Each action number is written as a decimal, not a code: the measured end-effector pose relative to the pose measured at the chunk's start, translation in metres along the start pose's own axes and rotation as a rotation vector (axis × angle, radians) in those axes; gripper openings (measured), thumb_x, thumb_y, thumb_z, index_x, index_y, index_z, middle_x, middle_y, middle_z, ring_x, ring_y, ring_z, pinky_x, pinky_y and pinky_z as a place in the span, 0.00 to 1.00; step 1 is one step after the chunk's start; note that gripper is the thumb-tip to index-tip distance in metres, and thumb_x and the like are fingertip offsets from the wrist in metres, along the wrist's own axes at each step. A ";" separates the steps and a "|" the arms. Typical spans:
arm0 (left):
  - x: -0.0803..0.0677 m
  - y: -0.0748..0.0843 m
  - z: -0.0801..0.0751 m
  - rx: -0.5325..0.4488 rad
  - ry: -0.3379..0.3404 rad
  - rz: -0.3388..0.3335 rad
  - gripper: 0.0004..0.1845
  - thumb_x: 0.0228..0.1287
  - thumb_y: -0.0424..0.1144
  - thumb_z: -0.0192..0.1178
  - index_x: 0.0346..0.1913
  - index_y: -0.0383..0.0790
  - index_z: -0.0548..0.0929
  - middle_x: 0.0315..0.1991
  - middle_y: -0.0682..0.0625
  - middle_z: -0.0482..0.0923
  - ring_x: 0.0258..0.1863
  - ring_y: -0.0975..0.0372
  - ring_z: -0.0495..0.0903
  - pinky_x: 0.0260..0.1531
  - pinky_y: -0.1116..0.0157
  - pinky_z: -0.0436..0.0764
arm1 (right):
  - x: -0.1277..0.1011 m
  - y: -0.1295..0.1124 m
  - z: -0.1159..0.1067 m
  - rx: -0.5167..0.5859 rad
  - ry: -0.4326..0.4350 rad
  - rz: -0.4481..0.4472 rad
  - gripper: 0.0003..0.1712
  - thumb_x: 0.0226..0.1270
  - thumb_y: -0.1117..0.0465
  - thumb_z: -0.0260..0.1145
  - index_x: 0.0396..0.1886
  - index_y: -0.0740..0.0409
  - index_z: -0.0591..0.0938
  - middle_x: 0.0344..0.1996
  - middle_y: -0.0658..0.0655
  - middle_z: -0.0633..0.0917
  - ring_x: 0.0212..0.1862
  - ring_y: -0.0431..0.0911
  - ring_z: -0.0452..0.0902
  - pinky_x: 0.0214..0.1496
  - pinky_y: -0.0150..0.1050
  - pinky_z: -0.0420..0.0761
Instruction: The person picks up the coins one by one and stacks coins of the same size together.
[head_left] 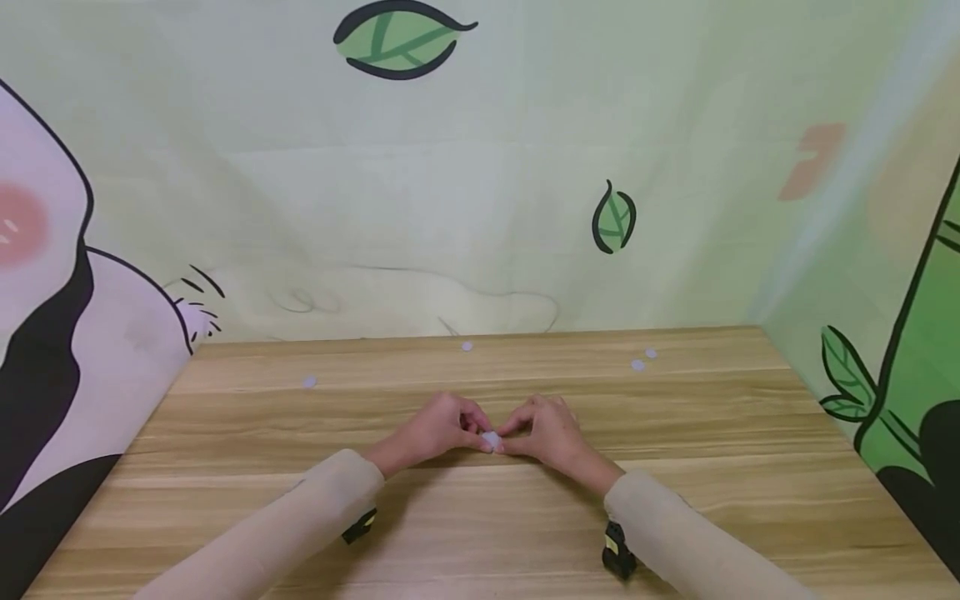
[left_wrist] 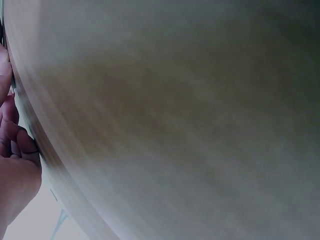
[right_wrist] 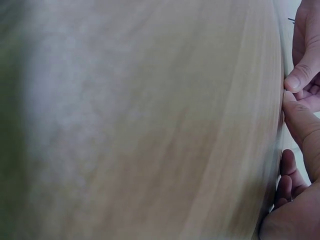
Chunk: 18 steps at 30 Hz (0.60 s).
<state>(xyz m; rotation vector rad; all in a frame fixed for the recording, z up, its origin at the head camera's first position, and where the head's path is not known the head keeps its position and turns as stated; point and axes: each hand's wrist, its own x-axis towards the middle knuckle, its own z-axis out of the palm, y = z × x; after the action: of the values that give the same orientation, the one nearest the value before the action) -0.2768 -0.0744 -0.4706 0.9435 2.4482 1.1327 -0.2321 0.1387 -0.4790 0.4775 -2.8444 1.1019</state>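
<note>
A small pale piece [head_left: 491, 438] sits pinched between the fingertips of both hands, low over the wooden table [head_left: 480, 517] near its middle. The left hand [head_left: 438, 429] closes on it from the left with curled fingers, and the right hand [head_left: 546, 433] meets it from the right, thumb and forefinger pressed together. What the piece is made of cannot be told; it is too small. In the right wrist view the thumb and fingertips [right_wrist: 300, 77] of the two hands touch at the table's edge, the tabletop a blur. Both arms wear beige sleeves [head_left: 315, 508]. Farther back on the table lie several small pale dots [head_left: 638, 364], well apart from the hands. Behind stands a green backdrop with leaf drawings [head_left: 397, 39].
</note>
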 end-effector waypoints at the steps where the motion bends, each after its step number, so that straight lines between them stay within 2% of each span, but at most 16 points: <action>1: 0.000 0.000 0.000 -0.001 0.000 -0.002 0.08 0.54 0.37 0.78 0.34 0.40 0.90 0.22 0.59 0.76 0.25 0.70 0.71 0.25 0.73 0.68 | 0.000 0.000 0.000 0.003 0.001 -0.001 0.08 0.51 0.52 0.83 0.31 0.43 0.93 0.32 0.41 0.86 0.37 0.40 0.71 0.41 0.39 0.65; 9: -0.002 0.002 0.000 -0.008 0.005 0.001 0.08 0.54 0.36 0.78 0.35 0.39 0.90 0.22 0.58 0.77 0.24 0.70 0.71 0.25 0.74 0.69 | 0.001 0.005 -0.002 0.055 -0.037 -0.019 0.08 0.53 0.53 0.83 0.33 0.46 0.93 0.34 0.43 0.88 0.41 0.41 0.73 0.48 0.42 0.67; 18: -0.001 0.001 0.003 0.018 0.015 0.050 0.08 0.55 0.34 0.77 0.36 0.37 0.89 0.21 0.59 0.75 0.23 0.72 0.70 0.24 0.74 0.68 | 0.002 0.007 -0.005 0.097 -0.060 -0.027 0.07 0.54 0.57 0.82 0.33 0.50 0.93 0.34 0.45 0.89 0.42 0.41 0.75 0.47 0.40 0.70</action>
<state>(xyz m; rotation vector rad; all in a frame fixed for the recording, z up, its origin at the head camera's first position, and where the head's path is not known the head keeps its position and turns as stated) -0.2737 -0.0729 -0.4717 1.0100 2.4631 1.1401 -0.2360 0.1460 -0.4799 0.5627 -2.8357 1.2458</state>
